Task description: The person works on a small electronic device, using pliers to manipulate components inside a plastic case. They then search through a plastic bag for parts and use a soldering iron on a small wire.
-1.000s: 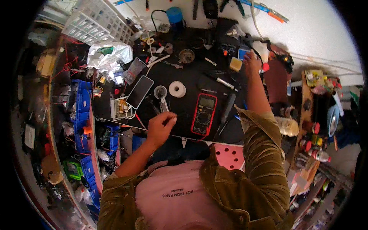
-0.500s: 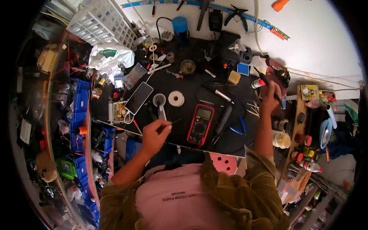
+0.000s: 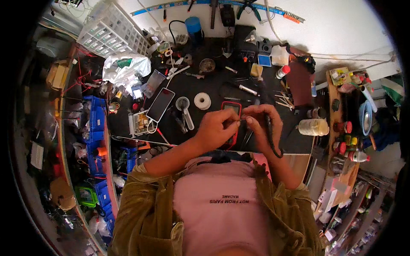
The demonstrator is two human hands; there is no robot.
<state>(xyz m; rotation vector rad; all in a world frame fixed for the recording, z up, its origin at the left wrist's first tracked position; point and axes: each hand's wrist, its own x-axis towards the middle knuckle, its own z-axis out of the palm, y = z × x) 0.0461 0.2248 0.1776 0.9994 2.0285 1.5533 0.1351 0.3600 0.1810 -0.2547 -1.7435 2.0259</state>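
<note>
Over the red-edged multimeter [image 3: 232, 105], my two hands come together at the fingertips. My left hand [image 3: 217, 129] is closed in a pinch on a thin, dark, wire-like piece [image 3: 242, 120]. Closed as well, my right hand [image 3: 268, 121] meets the piece from the other side. A slim black tool [image 3: 270, 136] lies along its palm, its lower end curving down past the wrist; the fingers hide its front end. Both hands cover most of the multimeter. To the left are a white spool [image 3: 202, 101], a grey round-headed tool with a handle [image 3: 188, 119] and a white-framed phone [image 3: 161, 104].
A small circuit board in a frame [image 3: 142, 123] lies at the left table edge. Further back are a round tin [image 3: 207, 65], a yellow sponge [image 3: 256, 70] and a red-capped bottle [image 3: 282, 71]. A cream jar [image 3: 314, 127] stands right; blue bins [image 3: 96, 119] line the left.
My right hand has come from the far right with the black tool to the middle. My left hand has moved right with the thin piece, and the hands now meet.
</note>
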